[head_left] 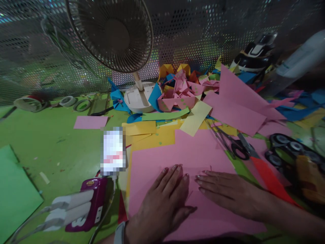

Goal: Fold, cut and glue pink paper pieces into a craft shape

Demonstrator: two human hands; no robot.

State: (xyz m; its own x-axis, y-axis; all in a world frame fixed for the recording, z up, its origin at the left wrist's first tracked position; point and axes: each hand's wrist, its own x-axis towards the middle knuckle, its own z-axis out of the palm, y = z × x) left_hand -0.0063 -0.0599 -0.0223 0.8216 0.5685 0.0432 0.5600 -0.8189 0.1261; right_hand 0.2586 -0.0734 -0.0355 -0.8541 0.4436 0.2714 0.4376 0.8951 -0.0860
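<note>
A large sheet of pink paper (152,162) lies flat in front of me on the green table. My left hand (162,200) rests palm down on it, fingers stretched out and thumb apart. Opposite it, my right hand (228,193) also lies flat on the sheet, its fingers pointing left. Neither hand holds anything. Yellow paper (165,137) shows beyond the pink sheet's far edge. Black-handled scissors (240,151) and a red-handled cutter-like tool (264,173) lie to the right of the sheet, near my right hand.
A fan (138,91) stands at the back beside a heap of coloured paper scraps (180,91). At left are a blurred-out phone (113,150), a purple power bank (98,196) with cables, and green paper (17,193). Tape rolls (30,103) lie behind; a black-and-orange tool (297,149) sits right.
</note>
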